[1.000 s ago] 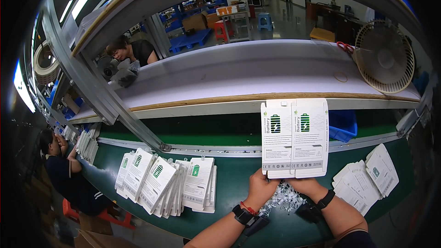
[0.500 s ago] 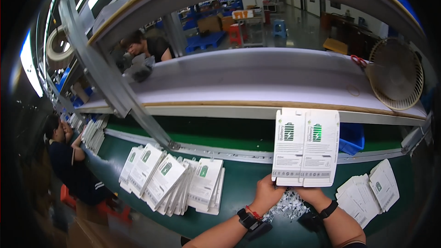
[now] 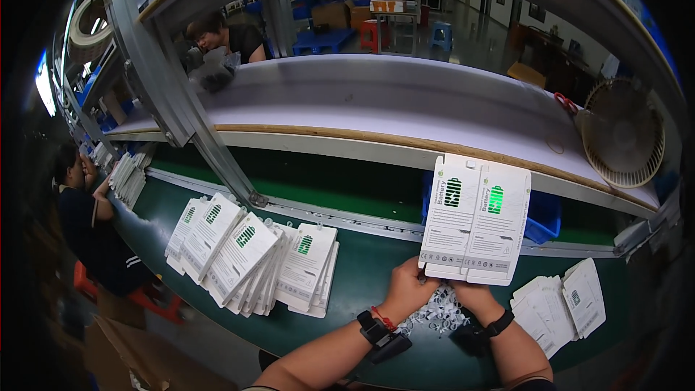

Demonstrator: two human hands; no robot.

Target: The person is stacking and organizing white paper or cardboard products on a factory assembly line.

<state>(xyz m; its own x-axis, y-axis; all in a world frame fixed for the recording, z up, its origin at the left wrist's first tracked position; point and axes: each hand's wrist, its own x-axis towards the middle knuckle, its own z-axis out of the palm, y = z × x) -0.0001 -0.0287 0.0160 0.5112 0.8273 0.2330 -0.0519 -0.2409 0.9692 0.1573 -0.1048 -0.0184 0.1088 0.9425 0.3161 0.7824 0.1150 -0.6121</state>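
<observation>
White flat battery boxes [image 3: 474, 224], printed with green battery pictures, stand upright in front of me. Along their lower edge my left hand [image 3: 413, 291] is closed on the left side. My right hand [image 3: 476, 298] grips the same edge a little to the right. The fingertips are partly hidden behind the card. Below and between my wrists lies a heap of small white scraps [image 3: 439, 313] on the green table. To the left, several stacks of similar flat boxes [image 3: 242, 250] fan out. Another small stack [image 3: 554, 311] rests beyond my right wrist.
A pale shelf [image 3: 376, 98] with a wooden edge runs across behind the table. A blue bin [image 3: 543, 217] sits under it, right of the boxes. On the shelf's right end are a fan [image 3: 622, 134] and red-handled scissors [image 3: 566, 102]. Two people work at the left.
The whole view has shifted and tilted slightly, so the table stacks appear further left. Both hands still hold the boxes, which now lean a little more to the right.
</observation>
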